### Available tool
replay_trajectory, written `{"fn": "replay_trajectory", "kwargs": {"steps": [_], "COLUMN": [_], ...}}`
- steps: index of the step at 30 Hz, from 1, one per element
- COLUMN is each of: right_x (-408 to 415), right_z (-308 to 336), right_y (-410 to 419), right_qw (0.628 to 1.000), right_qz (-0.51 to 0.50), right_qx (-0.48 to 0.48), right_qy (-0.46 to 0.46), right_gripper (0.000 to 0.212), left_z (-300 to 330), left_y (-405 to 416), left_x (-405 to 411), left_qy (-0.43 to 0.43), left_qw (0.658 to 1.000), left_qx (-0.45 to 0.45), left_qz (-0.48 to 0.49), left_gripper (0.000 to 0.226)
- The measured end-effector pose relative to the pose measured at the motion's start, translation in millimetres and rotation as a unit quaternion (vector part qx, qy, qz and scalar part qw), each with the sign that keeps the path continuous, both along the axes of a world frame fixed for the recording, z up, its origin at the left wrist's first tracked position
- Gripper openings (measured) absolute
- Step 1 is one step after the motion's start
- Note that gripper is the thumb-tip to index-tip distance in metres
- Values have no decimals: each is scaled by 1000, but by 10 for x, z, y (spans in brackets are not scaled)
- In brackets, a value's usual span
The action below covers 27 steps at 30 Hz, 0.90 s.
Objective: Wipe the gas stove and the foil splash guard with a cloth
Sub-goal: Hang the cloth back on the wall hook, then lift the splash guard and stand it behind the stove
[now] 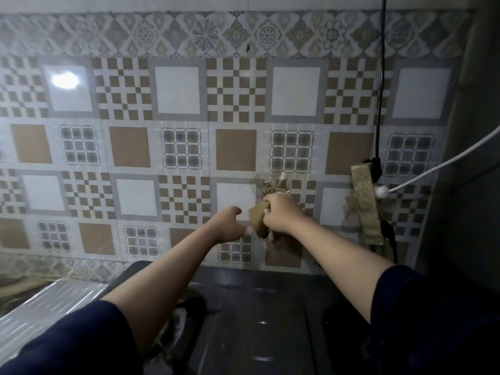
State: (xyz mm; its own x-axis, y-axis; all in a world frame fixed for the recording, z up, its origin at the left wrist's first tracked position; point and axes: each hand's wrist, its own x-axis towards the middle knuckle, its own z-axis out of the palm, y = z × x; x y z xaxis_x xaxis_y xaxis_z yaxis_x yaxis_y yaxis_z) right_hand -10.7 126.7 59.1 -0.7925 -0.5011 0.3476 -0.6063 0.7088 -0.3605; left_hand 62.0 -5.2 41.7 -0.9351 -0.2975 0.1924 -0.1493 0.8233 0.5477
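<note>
A single head-worn camera looks forward and slightly down, close to the patterned wall (184, 147), above the dark stove top (259, 307).

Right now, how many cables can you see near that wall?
2. A black cable hangs down the wall at the right; a white cable enters from the right edge to a plug. Others may be hidden.
</note>
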Motion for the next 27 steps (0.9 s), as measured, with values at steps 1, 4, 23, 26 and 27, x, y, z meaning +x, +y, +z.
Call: {"fn": "replay_trajectory", "kwargs": {"steps": [1,4,23,26,27], "right_x": [82,428,2934,3300,3412], "right_z": [17,11,-851,-1057,-1140], "right_y": [-33,-196,-2907,-3421,-3568], "right_qw": [1000,998,873,846,838], "right_qz": [5,43,399,422,430], "right_qx": [9,31,269,309,320], "right_qy": [9,17,76,98,101], "right_gripper": [37,39,37,37,36], "left_z": [8,13,-1100,-1369,-1456], "left_y": [-35,-187,-2706,-3109,-3189], "left_x": [92,499,4157,4662,4803], "left_qy": [1,4,-218,-281,-302], "left_qw": [1000,1000,921,894,885], "left_qx": [-4,-12,41,47,52], "left_qz": [2,15,319,345,351], "left_gripper": [61,59,20,37,43]}}
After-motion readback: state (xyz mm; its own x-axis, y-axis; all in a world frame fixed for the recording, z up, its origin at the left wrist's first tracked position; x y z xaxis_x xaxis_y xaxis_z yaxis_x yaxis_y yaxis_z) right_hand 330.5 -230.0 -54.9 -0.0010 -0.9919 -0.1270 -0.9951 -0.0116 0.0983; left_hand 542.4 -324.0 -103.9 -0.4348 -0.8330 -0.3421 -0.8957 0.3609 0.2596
